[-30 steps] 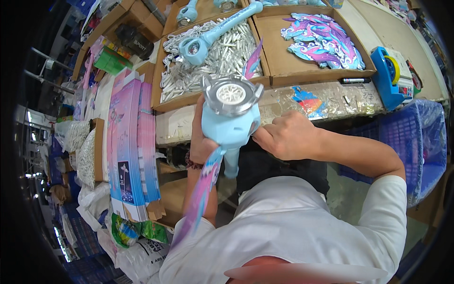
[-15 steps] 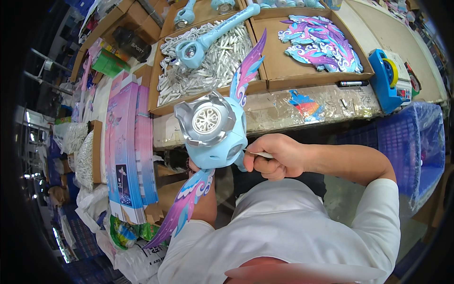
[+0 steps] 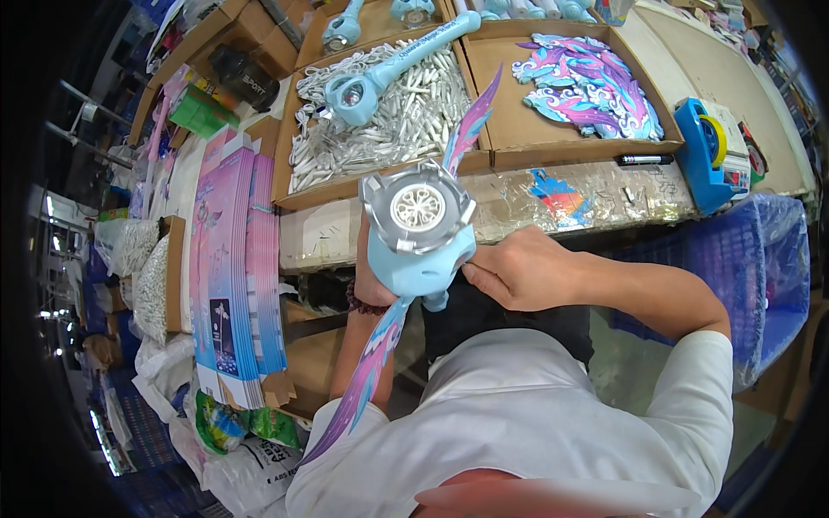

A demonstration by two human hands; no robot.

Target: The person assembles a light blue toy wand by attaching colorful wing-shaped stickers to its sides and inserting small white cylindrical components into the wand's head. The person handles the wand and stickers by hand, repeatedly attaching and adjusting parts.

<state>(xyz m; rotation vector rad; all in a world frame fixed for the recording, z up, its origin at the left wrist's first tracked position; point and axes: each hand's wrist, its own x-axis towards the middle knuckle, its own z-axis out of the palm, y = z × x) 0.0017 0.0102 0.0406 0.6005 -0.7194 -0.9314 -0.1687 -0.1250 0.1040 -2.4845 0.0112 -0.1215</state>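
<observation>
A light-blue toy wand [image 3: 414, 269] with a silver collar and a white patterned disc hangs before me at the table's near edge. One purple-and-blue wing [image 3: 472, 121] points up from it, and a second wing [image 3: 358, 380] hangs down to the left. My left hand [image 3: 371, 274] is wrapped round the toy's left side, its fingers mostly hidden behind the body. Fingers bent together, my right hand [image 3: 522, 269] presses against the right side of the toy; whatever sits in its fingertips is hidden.
On the table, one carton [image 3: 281, 177] holds white cables and small white parts, with another blue wand [image 3: 393, 69] on top. A second carton [image 3: 501, 155] holds wing pieces. Right of it are a black marker [image 3: 645, 160] and a blue tape dispenser [image 3: 701, 160]. Flat printed boxes [image 3: 226, 285] stand left.
The toy has shifted right and turned, its disc now facing more upward. My right hand has moved up against its side; the thin whitish piece seen in its fingers before is now hidden.
</observation>
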